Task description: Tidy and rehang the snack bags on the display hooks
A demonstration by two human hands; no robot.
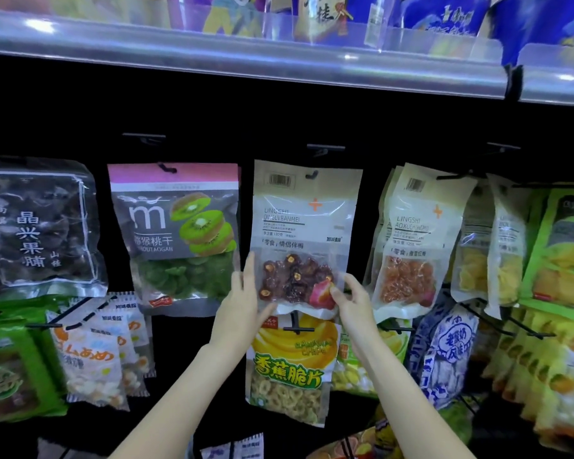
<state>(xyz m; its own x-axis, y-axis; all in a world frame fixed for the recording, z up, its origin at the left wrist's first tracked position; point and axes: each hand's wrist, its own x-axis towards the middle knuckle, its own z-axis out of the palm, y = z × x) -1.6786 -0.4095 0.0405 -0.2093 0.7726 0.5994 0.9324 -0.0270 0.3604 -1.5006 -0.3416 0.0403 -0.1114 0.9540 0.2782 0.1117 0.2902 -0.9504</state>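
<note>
**A:** What am I seeing, left to right?

**B:** Just left of my left hand (242,303), the grey-and-pink foil pouch printed with kiwi slices (176,233) is hanging square on its peg. I'm leaving it alone. My left hand is lying along the lower left edge of the pale, clear-windowed plastic bag of dark dried plums (304,240), fingers fairly straight up the side and thumb under the bottom corner, I think to stop it swinging.

**A:** And the other hand?

**B:** My right hand (352,301) is pinching that bag's lower right corner between thumb and fingertips. The bag is sitting between both hands, its punched hole already on the thin black wire hook (312,175) above them. I'm probably squaring it so the label is facing out.

**A:** Anything further right?

**B:** Right of my right hand, a similar pale bag of orange dried fruit (418,240) is hanging tilted, likely the next one needing straightening.
</note>
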